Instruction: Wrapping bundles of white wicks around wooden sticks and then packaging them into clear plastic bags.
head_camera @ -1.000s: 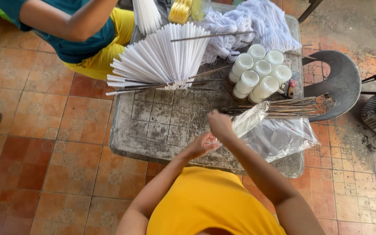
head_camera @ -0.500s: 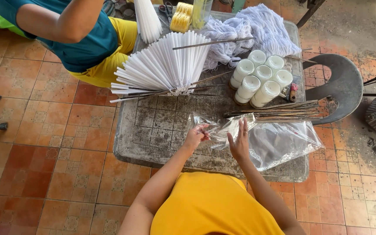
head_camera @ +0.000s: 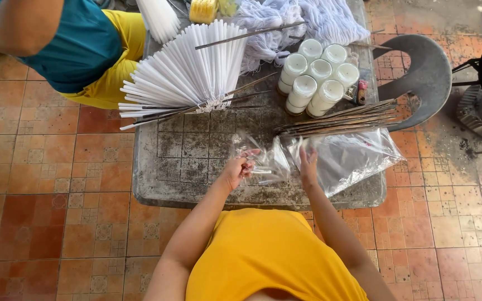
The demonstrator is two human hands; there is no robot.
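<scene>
The left hand (head_camera: 234, 170) is curled closed, pinching the crumpled mouth of a clear plastic bag (head_camera: 266, 161). How many fingers grip it is hard to tell, since the glossy film folds over the fingertips. Whether the bag holds anything cannot be made out. The right hand (head_camera: 308, 166) lies just beside it, open and flat with fingers spread, pressing on a stack of clear plastic bags (head_camera: 352, 159) that spreads away to its right. The sheets overlap and shine, so they cannot be counted.

Just beyond the right hand lies a bundle of thin dark sticks (head_camera: 338, 118), too many and too tightly packed to count. Farther out stand seven white candles in short cylinders (head_camera: 316, 75), clustered and touching, and a small dark item beside them is too small to identify.

Beyond the left hand, a fan of long white tapers (head_camera: 188, 72) spreads across the grey, stained table (head_camera: 196, 161). There are dozens of tapers, and their far ends are partly covered by a loose metal rod (head_camera: 249, 34).

At the top edge, a heap of white string (head_camera: 302, 22), a yellow spool (head_camera: 203, 9) and a second bunch of tapers (head_camera: 160, 17) are cut off.

A second person in a teal top (head_camera: 79, 47) sits far left, mostly out of frame. To the right of the table, a grey plastic chair (head_camera: 425, 72) is partly hidden by it.
</scene>
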